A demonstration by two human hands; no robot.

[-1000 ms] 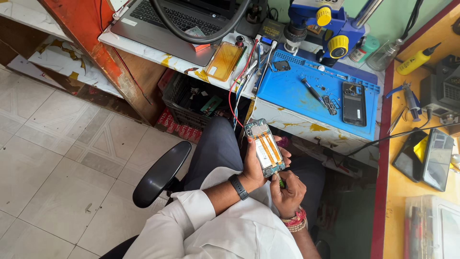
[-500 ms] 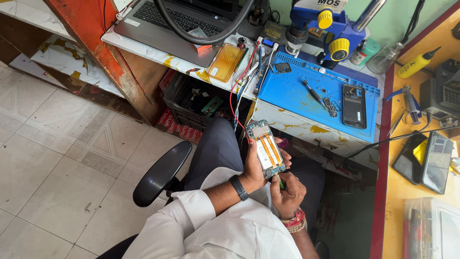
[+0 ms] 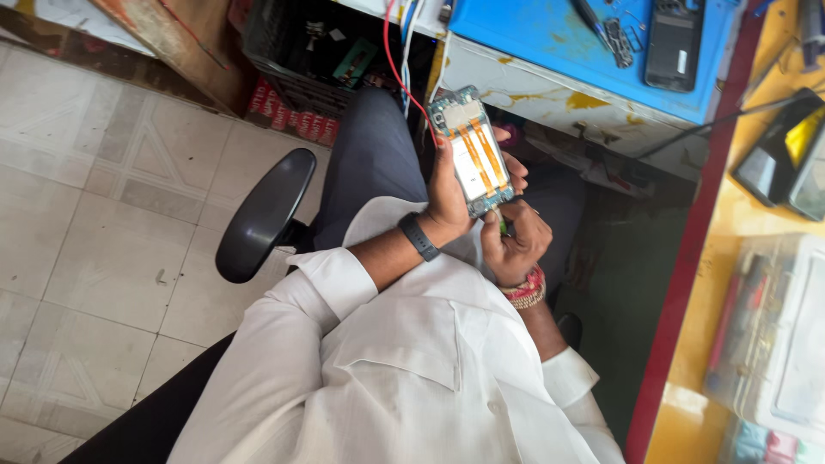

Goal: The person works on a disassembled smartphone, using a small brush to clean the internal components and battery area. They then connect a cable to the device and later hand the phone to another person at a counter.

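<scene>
Right hand (image 3: 513,243), wrist bent and bangled, is clenched on a small green-handled tool (image 3: 504,227) at the phone's 6 o'clock end; left hand (image 3: 449,193), forearm raised over the lap, is closed around an opened phone (image 3: 472,152), circuitry upward; blue mat (image 3: 550,39) is seen at 12 o'clock.

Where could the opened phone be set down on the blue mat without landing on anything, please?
The left hand holds the opened phone; the right hand works at its lower end. The blue mat is bare on its left part, between its left edge and the small tools. It is crowded rightward, around the dark phone.
</scene>
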